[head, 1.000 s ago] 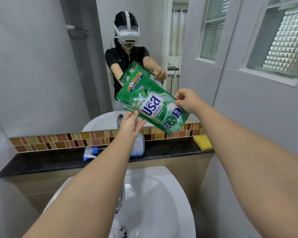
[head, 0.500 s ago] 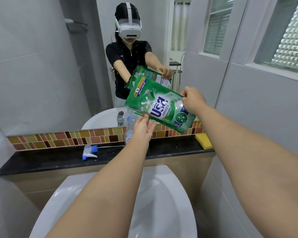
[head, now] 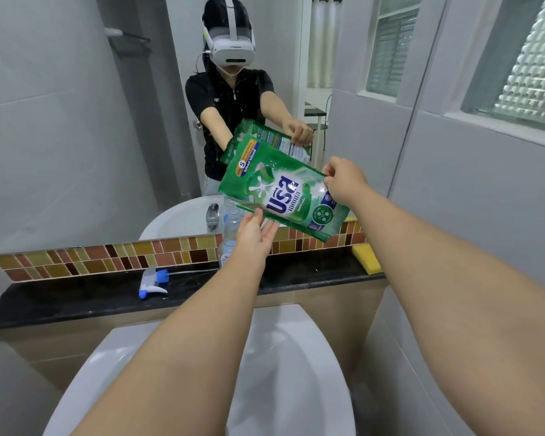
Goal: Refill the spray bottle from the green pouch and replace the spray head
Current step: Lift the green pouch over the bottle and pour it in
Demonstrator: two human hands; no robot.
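Above the ledge (head: 76,305) — green pouch (head: 280,193) tilted | right hand (head: 343,180) pinches it | left hand (head: 255,231) flat, supporting

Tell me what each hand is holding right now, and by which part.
Both hold the green pouch. The right hand grips its upper right edge; the left hand supports its lower edge from beneath with straight fingers.
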